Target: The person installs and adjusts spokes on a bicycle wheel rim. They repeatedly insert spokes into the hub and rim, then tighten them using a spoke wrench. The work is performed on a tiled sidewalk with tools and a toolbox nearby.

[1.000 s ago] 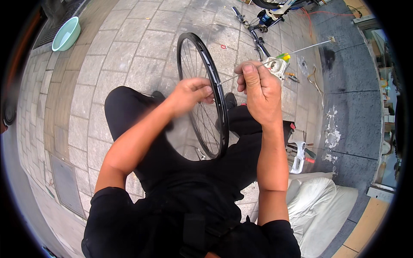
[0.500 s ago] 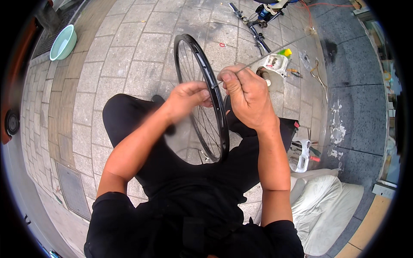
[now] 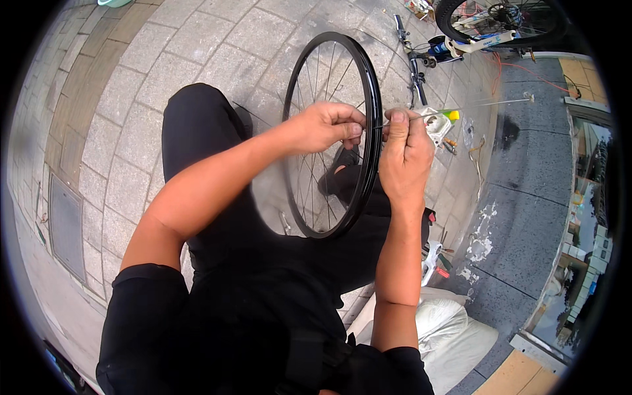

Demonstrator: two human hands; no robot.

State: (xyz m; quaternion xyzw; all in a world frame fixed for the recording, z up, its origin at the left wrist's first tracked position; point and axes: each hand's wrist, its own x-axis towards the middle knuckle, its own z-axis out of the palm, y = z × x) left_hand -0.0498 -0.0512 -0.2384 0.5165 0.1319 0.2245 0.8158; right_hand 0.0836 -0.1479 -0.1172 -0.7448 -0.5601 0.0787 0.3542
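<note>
Bicycle wheel [image 3: 373,85], black-rimmed and without a tyre, stands near upright between the person's knees, its lower edge close to the lap and its thin spokes facing left. The left hand [image 3: 327,127] reaches across the spokes to the inner side of the rim; its thumb and fingers are pinched together, though what they have hold of is hidden. On the rim's outer side, just beside it, the right hand [image 3: 405,148] has its thumb and curled fingers closed around a long thin rod [image 3: 494,103], which runs out toward the upper right.

Past the right hand, a white tray-like piece [image 3: 436,128] lies on the paving [image 3: 138,125], near a yellow-ended item [image 3: 452,115]. Farther up lie a dark handlebar [image 3: 417,82] and part of a bicycle with a tyred wheel [image 3: 447,23], near an orange cord [image 3: 546,82]. Pale cloth [image 3: 454,345] is bunched beside the right elbow. At the top left edge, a pale green basin [image 3: 115,2] just shows.
</note>
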